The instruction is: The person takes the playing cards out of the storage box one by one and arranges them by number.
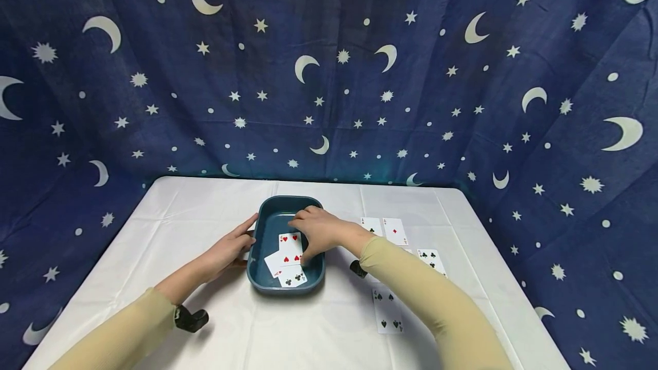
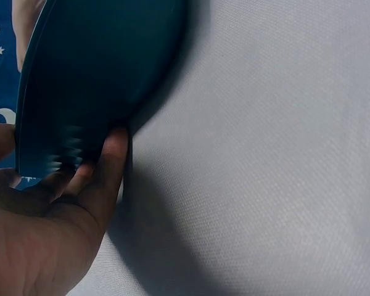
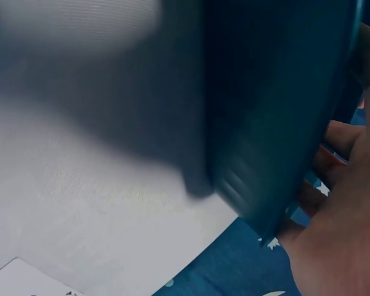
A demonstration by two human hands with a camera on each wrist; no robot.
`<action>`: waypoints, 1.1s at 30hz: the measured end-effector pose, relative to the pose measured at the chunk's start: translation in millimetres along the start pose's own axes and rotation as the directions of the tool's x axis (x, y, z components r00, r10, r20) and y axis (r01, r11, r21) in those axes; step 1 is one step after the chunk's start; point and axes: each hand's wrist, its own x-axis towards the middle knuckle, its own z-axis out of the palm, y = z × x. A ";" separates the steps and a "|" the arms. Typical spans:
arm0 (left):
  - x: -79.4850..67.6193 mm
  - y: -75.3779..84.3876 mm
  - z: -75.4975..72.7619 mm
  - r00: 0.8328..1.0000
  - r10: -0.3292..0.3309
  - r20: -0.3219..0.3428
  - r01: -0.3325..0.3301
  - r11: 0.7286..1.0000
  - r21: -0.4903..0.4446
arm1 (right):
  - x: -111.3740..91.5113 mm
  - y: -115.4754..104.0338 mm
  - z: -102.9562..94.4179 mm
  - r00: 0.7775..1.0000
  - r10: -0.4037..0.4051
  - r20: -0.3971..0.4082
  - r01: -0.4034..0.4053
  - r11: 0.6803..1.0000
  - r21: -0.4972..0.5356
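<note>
A dark teal tray (image 1: 262, 284) with rounded corners stands on the white table. Several playing cards lie overlapped in it, a four of hearts (image 1: 289, 249) on top and a clubs card (image 1: 292, 278) below. My left hand (image 1: 223, 253) grips the tray's left side, its thumb at the rim and fingers against the outer wall in the left wrist view. Over the right rim reaches my right hand (image 1: 324, 230), thumb and fingers spread inside the tray, thumb beside the cards. No card shows between its fingers; in the right wrist view the tray wall (image 3: 271, 123) partly hides them.
Right of the tray more cards lie face up on the table (image 1: 221, 324): an ace of diamonds (image 1: 394, 232), a clubs ace (image 1: 370, 224), another clubs card (image 1: 432, 260) and a four of spades (image 1: 388, 313). My right sleeve covers others. A star-and-moon curtain (image 1: 329, 113) hangs behind.
</note>
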 end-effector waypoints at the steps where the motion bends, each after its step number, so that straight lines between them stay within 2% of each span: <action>1: 0.1 -0.1 0.0 1.000 0.000 0.000 0.000 1.000 0.000 | 1.4 -0.2 1.1 1.000 0.001 0.006 -0.001 1.000 -0.013; 13: 2.3 -2.9 -1.3 1.000 -0.004 0.005 0.004 1.000 -0.004 | 13.7 -4.2 11.2 0.998 0.031 0.052 -0.027 0.996 -0.083; 33: 2.4 -3.0 -0.4 1.000 -0.001 -0.005 0.001 1.000 0.003 | 16.2 -4.6 16.0 0.998 0.045 0.040 -0.040 0.993 -0.111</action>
